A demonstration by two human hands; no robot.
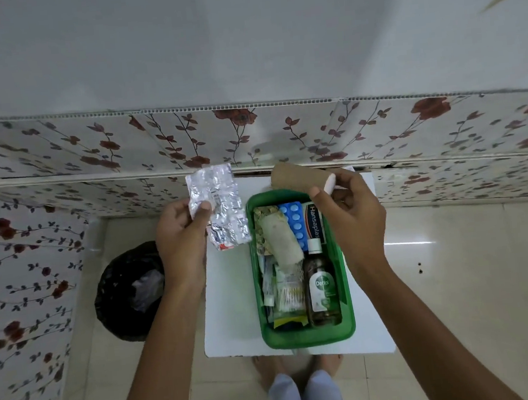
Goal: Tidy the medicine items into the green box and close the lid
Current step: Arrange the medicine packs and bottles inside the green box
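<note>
foil strips (221,208), pinched in our left hand (179,237), hang lengthwise just left of the green box (308,334); our right hand (351,217) clasps a brown roll (292,176).

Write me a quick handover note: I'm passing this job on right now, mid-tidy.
Left hand: pinching a crumpled foil blister strip, held left of the box.
Right hand: holding a brown roll over the box's far end.
Green box: open on the white board; Dettol bottle, Hansaplast pack, blue blister strip already inside.
Left: drop in both held items, close lid; no lid in view.
</note>
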